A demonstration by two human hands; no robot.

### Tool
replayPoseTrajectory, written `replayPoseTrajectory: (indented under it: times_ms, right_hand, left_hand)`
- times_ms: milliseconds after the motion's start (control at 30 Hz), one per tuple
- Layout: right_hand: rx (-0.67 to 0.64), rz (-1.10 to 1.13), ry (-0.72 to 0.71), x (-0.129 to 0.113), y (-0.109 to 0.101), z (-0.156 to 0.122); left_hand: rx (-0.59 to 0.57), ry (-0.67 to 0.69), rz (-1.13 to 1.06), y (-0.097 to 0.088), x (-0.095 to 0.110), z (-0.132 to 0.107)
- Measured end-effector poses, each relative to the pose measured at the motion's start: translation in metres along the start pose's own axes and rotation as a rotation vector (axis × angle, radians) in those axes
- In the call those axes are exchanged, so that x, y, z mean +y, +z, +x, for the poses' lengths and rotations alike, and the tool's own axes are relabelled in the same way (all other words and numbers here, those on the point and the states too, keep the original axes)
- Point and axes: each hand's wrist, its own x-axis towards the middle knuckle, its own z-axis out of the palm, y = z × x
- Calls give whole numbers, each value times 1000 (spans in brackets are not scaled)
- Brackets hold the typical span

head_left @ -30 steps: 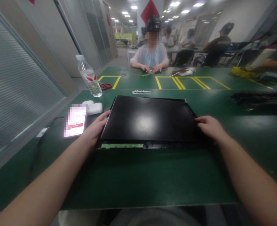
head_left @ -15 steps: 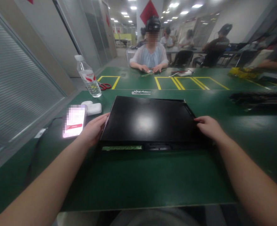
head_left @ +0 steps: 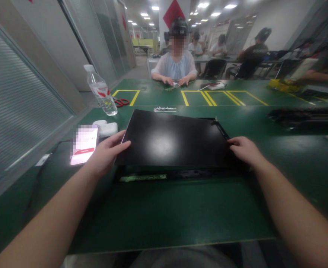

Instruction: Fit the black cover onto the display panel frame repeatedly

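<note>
A flat, glossy black display panel (head_left: 177,137) lies tilted over a shallow black frame (head_left: 222,128), its left side raised above it. My left hand (head_left: 108,152) grips the panel's left edge, thumb on top and fingers at the side and underneath. At the right edge, my right hand (head_left: 244,150) is closed in a pinch where panel and frame meet; the fingertips are partly hidden. Along the near side of the frame, a green circuit strip (head_left: 143,178) shows below the panel.
On the green table (head_left: 175,216), a lit phone (head_left: 84,145), a white case (head_left: 108,129), a water bottle (head_left: 102,93) and red-handled scissors (head_left: 122,102) are at left. White bits (head_left: 165,109) lie beyond the panel. A person (head_left: 177,63) sits opposite; dark parts (head_left: 303,117) lie right.
The panel's left side has risen off the frame, baring more of the near frame edge. My left thumb has come over the panel's top. My right hand stays at the right edge.
</note>
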Motion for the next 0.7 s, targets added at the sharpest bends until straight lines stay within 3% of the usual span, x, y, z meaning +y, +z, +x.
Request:
replayPoseTrajectory:
  times_ms: [300,467,700]
  right_hand:
    - [87,202,95,-5,-3,-4]
    - [112,372,158,-8,-3,-6]
    - [119,898,245,-1,-3,2]
  left_hand:
    - [-62,-14,-195,2,4,-4]
    - [-22,42,-234,8,9,-9]
    - [8,124,-270,9,2,-8]
